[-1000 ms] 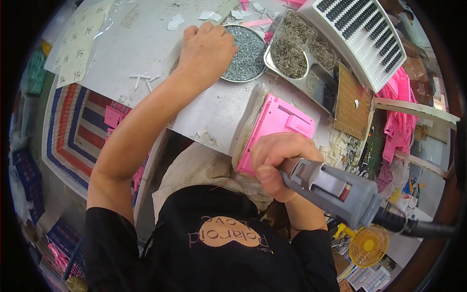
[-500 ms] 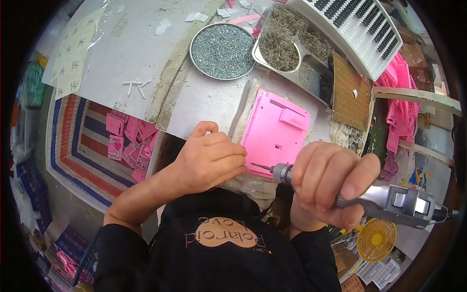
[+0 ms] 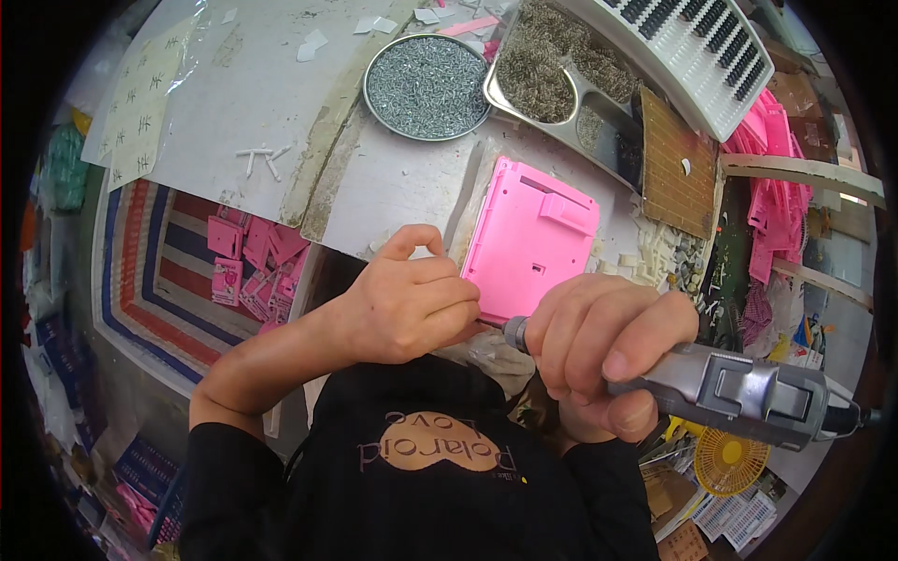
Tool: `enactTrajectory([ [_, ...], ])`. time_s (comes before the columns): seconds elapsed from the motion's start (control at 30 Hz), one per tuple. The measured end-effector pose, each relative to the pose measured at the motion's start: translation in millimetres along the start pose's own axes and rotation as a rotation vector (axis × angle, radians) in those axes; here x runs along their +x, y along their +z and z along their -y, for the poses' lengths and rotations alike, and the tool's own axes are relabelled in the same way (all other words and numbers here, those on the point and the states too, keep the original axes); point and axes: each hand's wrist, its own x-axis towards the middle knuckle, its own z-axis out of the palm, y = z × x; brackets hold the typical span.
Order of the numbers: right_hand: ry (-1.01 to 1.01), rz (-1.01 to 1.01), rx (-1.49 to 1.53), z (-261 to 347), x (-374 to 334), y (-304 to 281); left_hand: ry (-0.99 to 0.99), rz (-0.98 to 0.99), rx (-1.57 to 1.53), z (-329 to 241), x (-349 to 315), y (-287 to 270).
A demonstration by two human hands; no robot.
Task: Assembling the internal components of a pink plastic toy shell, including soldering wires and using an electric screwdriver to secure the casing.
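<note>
Right hand [image 3: 603, 346] and its gripped screwdriver [image 3: 739, 393] have moved nearer the left hand [image 3: 412, 304].

I get a bright, soft-lit view, its source unclear to me. Glare streaks the grey screwdriver [image 3: 711, 379] just right of the right hand [image 3: 603, 346]; left of that grip, shade darkens beneath the table [image 3: 243, 103]. Farther out, lines bow and clutter [image 3: 145, 472] softens toward my black fisheye rim.

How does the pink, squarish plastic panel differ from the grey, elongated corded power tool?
The panel is pink and flat; the tool is grey and elongated. The panel lies by the pale table's near edge; the right hand grips the tool. Shared: a hand at each, the left hand by the panel.
</note>
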Motion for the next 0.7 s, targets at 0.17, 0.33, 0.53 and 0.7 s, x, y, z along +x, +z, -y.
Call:
enactTrajectory([
  [0.17, 0.008, -0.099, -0.119, -20.8, -17.0, 1.8, -0.15, 0.305, -0.086, 4.8, 21.3, -23.6],
  [0.33, -0.029, -0.084, -0.3, -43.8, -26.3, 11.7, -0.183, 0.36, -0.048, 5.7, 14.4, -12.1],
  [0.53, -0.13, 0.077, -0.405, -47.4, -21.1, 9.6, -0.198, 0.338, -0.063, 3.5, 15.9, -8.5],
  [0.7, -0.042, 0.055, -0.445, -10.4, -13.5, -18.5, -0.177, 0.347, 0.013, 4.8, 26.7, -11.7],
])
